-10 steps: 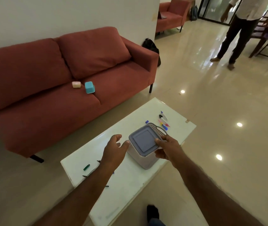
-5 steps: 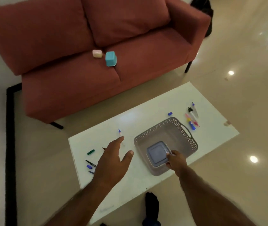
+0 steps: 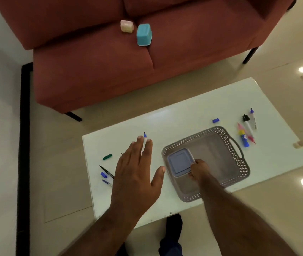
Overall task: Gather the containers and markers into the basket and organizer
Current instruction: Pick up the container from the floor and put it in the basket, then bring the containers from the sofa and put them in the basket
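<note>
A person's two bare forearms reach forward over a white tabletop [image 3: 193, 115]. The right hand [image 3: 200, 170] is down inside a grey perforated basket [image 3: 239, 159], its grip closed on the near right corner of a square container with a grey-blue lid [image 3: 179, 161], fingers curled around the edge. The container sits in the basket's near left corner, lid up. The left hand [image 3: 137, 172] hovers flat and open, fingers spread, gripping nothing, just left of the basket. A blue-tipped marker [image 3: 144, 135] pokes out beyond its fingertips; whether they touch it is hard to tell. Left of that hand lie a green cap [image 3: 107, 157], a black pen [image 3: 106, 171] and small blue pieces. Right of the basket lies a cluster of markers [image 3: 246, 128], with a blue cap [image 3: 215, 120] nearby. Farther off, a red sofa [image 3: 91, 71] holds a teal container [image 3: 144, 34] and a pale pink container [image 3: 127, 26], close together.
</note>
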Tool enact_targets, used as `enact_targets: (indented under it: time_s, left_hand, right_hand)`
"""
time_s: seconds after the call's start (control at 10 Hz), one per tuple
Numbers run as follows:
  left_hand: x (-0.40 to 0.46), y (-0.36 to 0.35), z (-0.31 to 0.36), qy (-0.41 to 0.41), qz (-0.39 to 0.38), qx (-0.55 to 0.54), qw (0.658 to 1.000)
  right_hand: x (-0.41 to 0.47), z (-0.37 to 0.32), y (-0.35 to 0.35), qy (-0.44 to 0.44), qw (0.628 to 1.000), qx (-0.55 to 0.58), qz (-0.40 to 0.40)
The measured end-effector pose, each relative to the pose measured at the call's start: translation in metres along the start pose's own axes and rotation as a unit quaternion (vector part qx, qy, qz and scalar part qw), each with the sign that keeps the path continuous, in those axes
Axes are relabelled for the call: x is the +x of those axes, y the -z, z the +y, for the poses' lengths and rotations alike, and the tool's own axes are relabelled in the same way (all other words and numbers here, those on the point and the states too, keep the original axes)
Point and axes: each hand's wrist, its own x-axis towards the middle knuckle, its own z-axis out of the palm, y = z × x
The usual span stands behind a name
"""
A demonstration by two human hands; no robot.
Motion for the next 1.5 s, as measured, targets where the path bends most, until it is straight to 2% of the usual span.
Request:
enact_targets:
  time_s: [0.1, 0.2, 0.4, 0.6, 0.8, 0.9, 1.0, 1.2, 1.3, 1.4, 1.5]
  left_hand:
    - [-0.007, -0.008, 0.002, 0.013, -0.004, -0.007, 1.0]
    - [-0.004, -0.011, 0.001, 0.021, 0.006, -0.006, 1.0]
    - [0.003, -0.016, 0.004, 0.022, 0.017, -0.005, 1.0]
    - [0.002, -0.014, -0.003, 0.019, 0.029, -0.004, 0.999]
    - [-0.005, 0.002, -0.013, 0.015, 0.023, -0.001, 1.0]
    - [-0.009, 0.022, -0.017, 0.019, 0.029, 0.001, 0.999]
    - [-0.013, 0.044, -0.025, 0.033, 0.05, -0.005, 0.998]
    - [-0.029, 0.1, -0.063, 0.046, 0.082, 0.039, 0.995]
    - [-0.039, 0.132, -0.094, 0.06, 0.109, 0.057, 0.991]
    - [-0.055, 0.169, -0.133, 0.066, 0.157, 0.062, 0.983]
    - [-0.076, 0.208, -0.177, 0.063, 0.194, 0.07, 0.976]
  right_hand:
    - [0.011, -0.002, -0.006, -0.007, 1.0, -0.013, -0.013]
    - [0.026, -0.001, -0.01, -0.003, 0.996, -0.086, -0.03]
    - [0.017, -0.017, -0.009, -0.002, 0.996, -0.088, -0.026]
    - [0.012, -0.02, -0.009, -0.014, 0.993, -0.085, -0.076]
    - [-0.015, -0.024, 0.003, -0.019, 0.991, -0.134, -0.018]
    - [-0.045, -0.032, 0.008, 0.022, 0.984, -0.174, -0.007]
    - [-0.077, -0.045, 0.003, 0.123, 0.964, -0.237, -0.01]
    - [-0.214, -0.11, -0.028, 0.295, 0.916, -0.267, -0.051]
    - [-0.28, -0.142, -0.047, 0.418, 0.861, -0.289, -0.008]
    - [-0.351, -0.171, -0.069, 0.526, 0.789, -0.316, 0.029]
    - [-0.409, -0.192, -0.096, 0.603, 0.726, -0.322, 0.078]
